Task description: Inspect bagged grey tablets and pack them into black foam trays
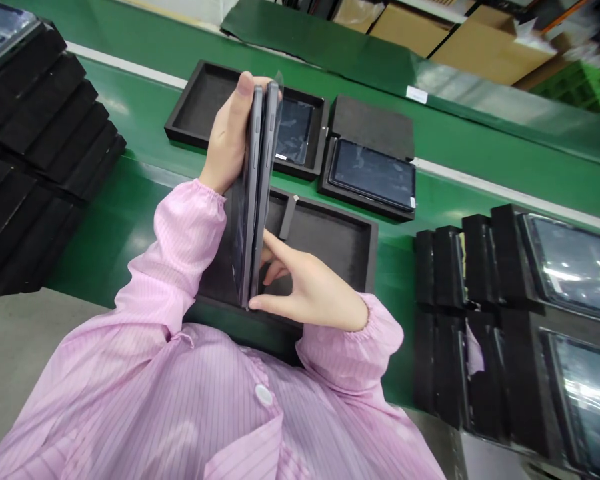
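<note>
Two dark tablets (pixel 259 187) stand on edge, side by side, in my hands above the table. My left hand (pixel 231 137) is wrapped around their far end, thumb on the near side. At the lower end my right hand (pixel 305 283) touches the right-hand tablet with thumb and index finger, its other fingers curled. Clear film sticks out along the right tablet's far edge. Beneath them lies a black tray (pixel 335 243) with a divider; the tablets and my hands cover part of it.
Behind are another black tray (pixel 200 107) holding a tablet (pixel 295 130) and a black box (pixel 373 127) with a tablet (pixel 375 173) against it. Black boxes (pixel 35 113) are stacked at left. More boxes (pixel 510 267) with tablets stand at right on the green table (pixel 115 220).
</note>
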Available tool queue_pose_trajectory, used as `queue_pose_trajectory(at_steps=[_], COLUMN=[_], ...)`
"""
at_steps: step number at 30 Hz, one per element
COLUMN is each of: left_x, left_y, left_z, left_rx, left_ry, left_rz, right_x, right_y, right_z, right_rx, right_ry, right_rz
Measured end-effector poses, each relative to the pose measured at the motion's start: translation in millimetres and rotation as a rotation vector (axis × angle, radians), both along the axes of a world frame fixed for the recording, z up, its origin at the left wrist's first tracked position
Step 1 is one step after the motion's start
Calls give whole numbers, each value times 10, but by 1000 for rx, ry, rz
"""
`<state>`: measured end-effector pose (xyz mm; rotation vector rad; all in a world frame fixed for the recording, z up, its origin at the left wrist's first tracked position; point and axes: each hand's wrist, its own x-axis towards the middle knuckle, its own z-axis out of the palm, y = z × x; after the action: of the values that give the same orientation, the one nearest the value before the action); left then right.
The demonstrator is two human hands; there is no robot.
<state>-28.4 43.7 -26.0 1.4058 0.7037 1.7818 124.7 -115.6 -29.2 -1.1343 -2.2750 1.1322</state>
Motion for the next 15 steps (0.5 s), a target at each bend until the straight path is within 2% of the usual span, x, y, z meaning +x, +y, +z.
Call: queue_pose_trajectory(at_steps=[3, 8, 15], left_x=[19, 67, 68], left_y=[-19, -39, -35], left_z=[2, -2, -22], left_rx=[27, 60, 76], left_ry=[13, 3, 14], left_rz=[-35, -37, -33], right_x=[32, 32, -11], right_y=[-2, 5, 14], right_z=[-22, -14, -14], right_rx=[49, 74, 143], right_ry=[104, 150, 271], right_rz=[-53, -85, -297])
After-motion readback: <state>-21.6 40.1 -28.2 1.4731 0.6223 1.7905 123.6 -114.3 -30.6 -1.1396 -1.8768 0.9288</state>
